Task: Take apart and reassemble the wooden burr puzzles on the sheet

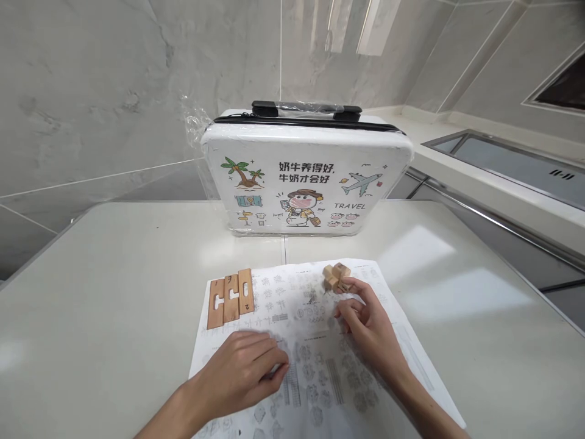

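I read every place off the white sheet of paper point(301, 326), printed with grey diagrams, that lies on the pale glossy table point(105, 292). Near the sheet's far edge, right of its middle, I have the small cluster of light-brown wooden blocks point(336, 277). The bare right hand point(368, 323) reaches over the sheet's right half, and its index fingertip lies at the near right side of the cluster, seemingly touching it. The thumb stands apart, nearer the sheet's middle, with the other fingers curled, so I see no grip on the blocks. The bare left hand point(249, 372) is over the sheet's near left part, well apart from the cluster, fingers loosely bent; I cannot tell whether thumb and index tips meet. At the sheet's far left corner lie three flat brown wooden pieces with cut-out slots point(231, 299), side by side, bearing handwritten numbers. Beyond the sheet's far edge stands the white cartoon-printed suitcase with a black handle point(311, 183), in clear plastic wrap.
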Demonstrator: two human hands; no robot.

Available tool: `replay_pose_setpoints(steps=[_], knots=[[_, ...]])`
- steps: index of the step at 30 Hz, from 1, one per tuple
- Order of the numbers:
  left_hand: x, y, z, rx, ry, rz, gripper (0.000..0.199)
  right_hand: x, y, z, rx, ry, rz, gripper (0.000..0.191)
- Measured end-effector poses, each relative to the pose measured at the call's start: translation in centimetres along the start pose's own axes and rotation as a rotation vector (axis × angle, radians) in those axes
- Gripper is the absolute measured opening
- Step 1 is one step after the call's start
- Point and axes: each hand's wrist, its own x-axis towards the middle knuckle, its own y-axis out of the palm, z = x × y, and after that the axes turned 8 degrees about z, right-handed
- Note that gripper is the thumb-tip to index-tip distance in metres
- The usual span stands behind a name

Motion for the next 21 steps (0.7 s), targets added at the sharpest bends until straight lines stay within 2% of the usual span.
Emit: replay_pose_setpoints(steps=[4,8,10,13,15,17,19,21], knots=[[0.0,0.0,0.0,-0.021,-0.009,0.01,0.016,0.0,0.0,-0.3,0.036,0.021,0.045,0.04],[0.0,-0.3,0.1,-0.125,-0.053,0.002,0.013,-0.4,0.0,-0.1,0.052,-0.024,0.121,0.034],[-0.2,-0.4,0.1,-0.206,-0.111,-0.005,0.009,-0.8,0.0,0.2,0.043,-0.068,0.187,0.032],[-0.7,-0.3,0.1,-0.393,-0.284,-0.007,0.006,-1.4,0.1,0.7,0.049,-0.129,0.32,0.026],[-1.1,-0.1,0.2,-0.551,-0.421,-0.024,0.022,-1.8,0.2,1.1,0.075,-0.148,0.433,0.022],[-1.3,0.0,0.3,-0.706,-0.517,-0.043,0.047,-2.1,0.4,1.4,0.091,-0.17,0.538,0.021],[-1.3,0.0,0.3,-0.837,-0.555,-0.049,0.074,-2.3,0.6,1.7,0.084,-0.2,0.616,0.02],[-1.1,-0.3,0.2,-0.943,-0.547,-0.026,0.088,-2.6,0.8,2.0,0.072,-0.224,0.686,0.02]])
